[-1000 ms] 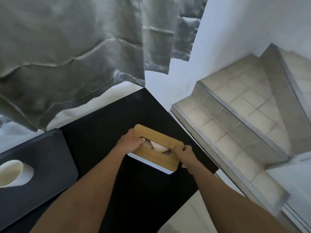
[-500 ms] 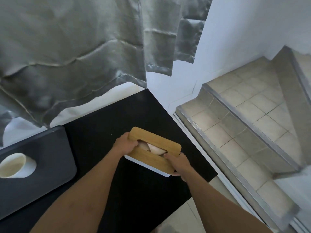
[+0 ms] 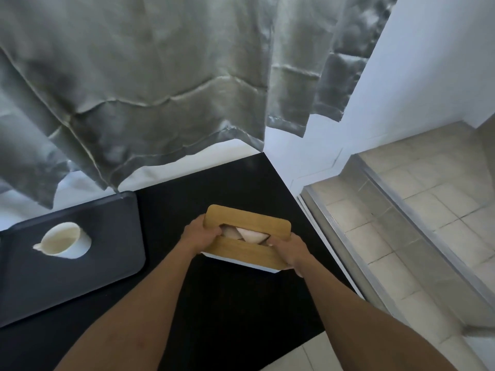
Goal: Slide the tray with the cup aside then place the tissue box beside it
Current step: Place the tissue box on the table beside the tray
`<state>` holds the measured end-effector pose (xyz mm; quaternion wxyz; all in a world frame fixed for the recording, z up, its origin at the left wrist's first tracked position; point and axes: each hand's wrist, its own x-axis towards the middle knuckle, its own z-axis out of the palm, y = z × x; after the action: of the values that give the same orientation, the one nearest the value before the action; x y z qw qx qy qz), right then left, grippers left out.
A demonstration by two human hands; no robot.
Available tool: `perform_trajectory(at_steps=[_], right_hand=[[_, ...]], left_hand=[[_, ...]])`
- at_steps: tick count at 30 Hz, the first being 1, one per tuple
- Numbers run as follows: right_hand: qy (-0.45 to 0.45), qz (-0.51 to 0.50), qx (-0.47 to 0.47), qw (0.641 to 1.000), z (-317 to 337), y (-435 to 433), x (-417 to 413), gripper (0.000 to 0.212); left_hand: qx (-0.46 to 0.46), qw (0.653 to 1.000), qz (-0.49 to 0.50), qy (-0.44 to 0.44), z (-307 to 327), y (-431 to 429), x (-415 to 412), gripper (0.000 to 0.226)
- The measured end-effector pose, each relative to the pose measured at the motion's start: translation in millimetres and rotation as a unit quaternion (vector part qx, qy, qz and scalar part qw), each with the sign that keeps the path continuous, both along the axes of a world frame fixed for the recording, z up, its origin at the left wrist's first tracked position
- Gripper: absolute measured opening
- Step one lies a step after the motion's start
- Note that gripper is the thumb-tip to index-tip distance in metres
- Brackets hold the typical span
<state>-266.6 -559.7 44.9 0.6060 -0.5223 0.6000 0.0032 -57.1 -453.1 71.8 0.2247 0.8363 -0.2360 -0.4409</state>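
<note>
The tissue box (image 3: 249, 253) has a white body and a wooden lid with a tissue poking out of its slot. It sits over the middle of the black table (image 3: 219, 303). My left hand (image 3: 199, 234) grips its left end and my right hand (image 3: 290, 250) grips its right front corner. To the left lies the dark grey tray (image 3: 112, 253) with a cream cup (image 3: 64, 241) standing on it. A gap of bare table separates the tray from the box.
A grey curtain (image 3: 160, 89) hangs over the table's far edge. The table's right edge ends close to tiled steps (image 3: 401, 223) with metal nosing. A white wall (image 3: 417, 76) rises behind.
Both hands have carried the tissue box a little leftward, toward the tray. The view has shifted so that more of the tray and the cup shows.
</note>
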Motion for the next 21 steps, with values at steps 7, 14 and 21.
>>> perform_trajectory(at_steps=[7,14,21], right_hand=[[-0.001,0.075,-0.053,0.996,13,-24,50,0.074],[-0.021,0.146,-0.061,0.987,19,-44,108,0.073],[-0.019,0.194,-0.082,0.977,15,-60,169,0.071]], left_hand=[[-0.037,0.996,0.076,0.004,8,18,31,0.076],[-0.066,0.986,0.151,-0.019,7,24,62,0.074],[-0.079,0.975,0.205,-0.046,-1,23,97,0.067]])
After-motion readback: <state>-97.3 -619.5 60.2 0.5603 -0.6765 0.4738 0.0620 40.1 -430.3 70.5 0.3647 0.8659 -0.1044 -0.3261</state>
